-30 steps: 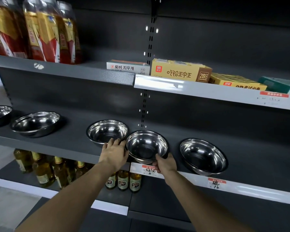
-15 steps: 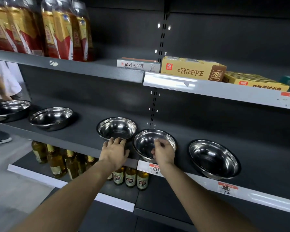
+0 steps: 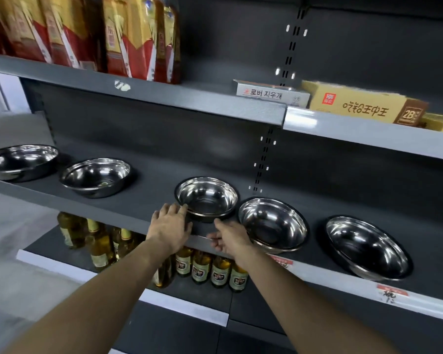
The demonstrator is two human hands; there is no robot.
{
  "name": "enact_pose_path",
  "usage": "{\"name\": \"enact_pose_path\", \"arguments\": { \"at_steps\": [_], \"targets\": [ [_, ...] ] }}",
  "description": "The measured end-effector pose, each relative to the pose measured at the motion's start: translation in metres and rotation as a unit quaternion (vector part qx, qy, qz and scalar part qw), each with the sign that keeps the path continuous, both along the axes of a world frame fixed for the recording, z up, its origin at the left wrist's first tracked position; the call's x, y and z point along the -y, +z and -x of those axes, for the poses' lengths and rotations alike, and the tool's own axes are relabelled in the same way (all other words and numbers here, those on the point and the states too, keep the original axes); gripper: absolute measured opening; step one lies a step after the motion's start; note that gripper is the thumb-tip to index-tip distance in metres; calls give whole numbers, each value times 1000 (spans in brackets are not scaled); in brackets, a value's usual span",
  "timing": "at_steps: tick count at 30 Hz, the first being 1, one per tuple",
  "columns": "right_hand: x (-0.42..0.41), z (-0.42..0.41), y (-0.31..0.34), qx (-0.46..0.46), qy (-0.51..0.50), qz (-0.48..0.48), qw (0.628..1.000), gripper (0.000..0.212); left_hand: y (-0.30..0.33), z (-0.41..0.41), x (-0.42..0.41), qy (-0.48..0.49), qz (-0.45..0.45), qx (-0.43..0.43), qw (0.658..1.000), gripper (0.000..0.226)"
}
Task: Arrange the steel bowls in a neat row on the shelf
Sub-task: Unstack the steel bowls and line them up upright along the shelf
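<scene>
Several steel bowls stand on the dark middle shelf [image 3: 143, 213]. From the left they are a far-left bowl [image 3: 18, 162], a second bowl [image 3: 96, 176], a middle bowl [image 3: 207, 198], a fourth bowl [image 3: 273, 224] and a right bowl [image 3: 366, 247]. The middle bowl sits further back than the two on its right. My left hand [image 3: 170, 227] lies flat on the shelf, fingertips touching the middle bowl's left rim. My right hand [image 3: 230, 238] hovers at the shelf's front edge just below the middle bowl, fingers apart, holding nothing.
The upper shelf [image 3: 189, 100] carries red and gold packs [image 3: 87, 34] and flat boxes [image 3: 356, 106] close above the bowls. Glass bottles [image 3: 212, 272] stand on the shelf below. A wide gap lies between the second and middle bowls.
My right hand has left the fourth bowl and moved left to the front of the middle bowl. The left hand stays by the middle bowl. The view has shifted left.
</scene>
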State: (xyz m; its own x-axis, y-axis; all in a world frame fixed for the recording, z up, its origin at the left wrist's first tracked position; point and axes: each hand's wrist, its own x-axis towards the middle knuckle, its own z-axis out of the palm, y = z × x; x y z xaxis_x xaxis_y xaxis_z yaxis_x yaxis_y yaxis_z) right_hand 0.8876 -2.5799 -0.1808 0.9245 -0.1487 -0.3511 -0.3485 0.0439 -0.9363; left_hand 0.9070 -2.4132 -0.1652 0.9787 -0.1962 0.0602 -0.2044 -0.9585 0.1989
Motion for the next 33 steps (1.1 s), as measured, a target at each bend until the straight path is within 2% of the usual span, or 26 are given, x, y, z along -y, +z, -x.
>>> {"name": "enact_pose_path", "arguments": {
  "at_steps": [3,7,14,24,33],
  "targets": [
    [-22,-17,-5,-7,-72,-28,997,26,-4,-22,-25,-32,-6,-12,999,62],
    [-52,-37,-16,27,-195,-28,980,30,-8,-45,-63,-73,-9,-17,997,61],
    [-86,-59,-16,50,-331,-13,942,21,-9,-72,-111,-116,5,-22,993,62],
    [-102,-51,-15,24,-283,-3,959,5,-2,-86,-128,-116,37,3,993,62],
    [-100,-35,-17,37,-265,30,963,7,2,-79,-122,-127,30,20,991,58]
  ]
}}
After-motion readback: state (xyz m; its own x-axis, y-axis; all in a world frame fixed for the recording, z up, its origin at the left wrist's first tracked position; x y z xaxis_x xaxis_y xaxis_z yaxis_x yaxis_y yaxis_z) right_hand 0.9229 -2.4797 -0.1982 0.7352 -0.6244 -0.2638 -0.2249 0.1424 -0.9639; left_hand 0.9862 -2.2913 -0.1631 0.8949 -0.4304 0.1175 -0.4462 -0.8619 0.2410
